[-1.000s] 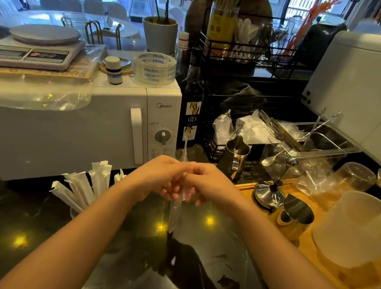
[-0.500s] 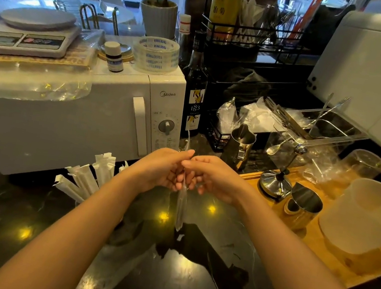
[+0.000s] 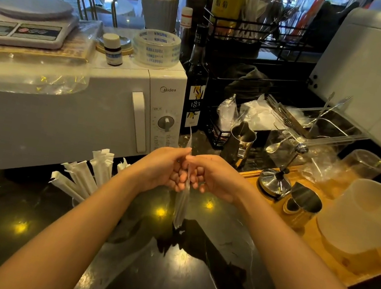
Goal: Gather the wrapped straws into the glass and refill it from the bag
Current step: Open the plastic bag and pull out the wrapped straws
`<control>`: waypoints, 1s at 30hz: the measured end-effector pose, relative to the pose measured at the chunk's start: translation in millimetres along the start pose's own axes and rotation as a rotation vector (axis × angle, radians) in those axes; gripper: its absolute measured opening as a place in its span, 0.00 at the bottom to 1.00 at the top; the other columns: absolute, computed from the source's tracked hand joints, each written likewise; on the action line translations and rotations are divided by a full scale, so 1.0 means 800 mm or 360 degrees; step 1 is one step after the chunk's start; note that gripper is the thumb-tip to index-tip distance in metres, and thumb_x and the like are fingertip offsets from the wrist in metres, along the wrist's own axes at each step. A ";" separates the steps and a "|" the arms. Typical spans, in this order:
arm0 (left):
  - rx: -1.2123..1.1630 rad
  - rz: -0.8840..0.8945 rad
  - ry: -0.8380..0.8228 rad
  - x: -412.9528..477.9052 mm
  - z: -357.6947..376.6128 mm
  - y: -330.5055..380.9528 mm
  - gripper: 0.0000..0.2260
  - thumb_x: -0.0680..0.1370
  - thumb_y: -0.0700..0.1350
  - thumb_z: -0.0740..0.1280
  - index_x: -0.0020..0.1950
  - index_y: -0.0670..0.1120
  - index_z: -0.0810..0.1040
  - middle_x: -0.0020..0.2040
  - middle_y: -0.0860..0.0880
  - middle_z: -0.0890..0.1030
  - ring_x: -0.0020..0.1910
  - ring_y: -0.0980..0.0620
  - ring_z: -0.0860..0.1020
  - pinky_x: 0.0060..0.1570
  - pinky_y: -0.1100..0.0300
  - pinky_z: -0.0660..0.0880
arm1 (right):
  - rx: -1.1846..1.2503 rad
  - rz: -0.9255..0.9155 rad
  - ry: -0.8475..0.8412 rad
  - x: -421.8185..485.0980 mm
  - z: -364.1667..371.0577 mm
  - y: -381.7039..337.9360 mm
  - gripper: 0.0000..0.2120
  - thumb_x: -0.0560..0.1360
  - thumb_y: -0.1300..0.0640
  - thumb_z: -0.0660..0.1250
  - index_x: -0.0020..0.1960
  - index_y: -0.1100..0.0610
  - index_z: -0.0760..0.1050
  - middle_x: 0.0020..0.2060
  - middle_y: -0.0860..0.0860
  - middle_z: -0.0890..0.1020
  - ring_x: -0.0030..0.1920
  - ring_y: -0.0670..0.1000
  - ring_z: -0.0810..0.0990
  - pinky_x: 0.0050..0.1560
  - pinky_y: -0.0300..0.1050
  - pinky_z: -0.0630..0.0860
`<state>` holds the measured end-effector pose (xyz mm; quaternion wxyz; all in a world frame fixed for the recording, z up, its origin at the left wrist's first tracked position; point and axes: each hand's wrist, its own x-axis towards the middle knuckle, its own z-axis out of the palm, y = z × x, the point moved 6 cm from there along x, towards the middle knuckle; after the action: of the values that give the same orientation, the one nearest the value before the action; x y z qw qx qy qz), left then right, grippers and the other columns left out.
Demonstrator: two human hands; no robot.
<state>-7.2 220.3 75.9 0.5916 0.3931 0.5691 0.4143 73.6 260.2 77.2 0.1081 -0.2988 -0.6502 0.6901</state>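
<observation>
Above the glossy black marble counter (image 3: 186, 282), your left hand (image 3: 163, 167) and right hand (image 3: 217, 176) meet, each grip pinched on the thin clear plastic bag (image 3: 182, 203), which hangs crinkled and apparently flat. Left of your hands, white paper-wrapped straws (image 3: 88, 175) fan upright from the glass, itself hidden. I'd judge gathering mostly done and refilling pending. Behind stands a smooth white microwave (image 3: 89, 112).

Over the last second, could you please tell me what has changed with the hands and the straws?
Very little. The left hand and right hand stay pinched together on the thin clear bag, which now hangs slightly higher off the black counter. Nothing was picked up or released. The wrapped straws by the microwave have not moved.
</observation>
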 end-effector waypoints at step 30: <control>-0.0060 0.0440 0.0203 -0.004 0.006 0.017 0.16 0.79 0.44 0.53 0.33 0.45 0.69 0.21 0.54 0.70 0.23 0.56 0.67 0.28 0.65 0.69 | 0.0302 -0.0328 0.0291 0.004 0.005 -0.010 0.18 0.76 0.67 0.52 0.29 0.60 0.68 0.13 0.49 0.72 0.17 0.42 0.73 0.24 0.34 0.70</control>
<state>-2.8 221.9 90.1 0.4987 0.4295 0.5381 0.5266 67.0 259.8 83.7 0.2646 -0.2806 -0.5967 0.7037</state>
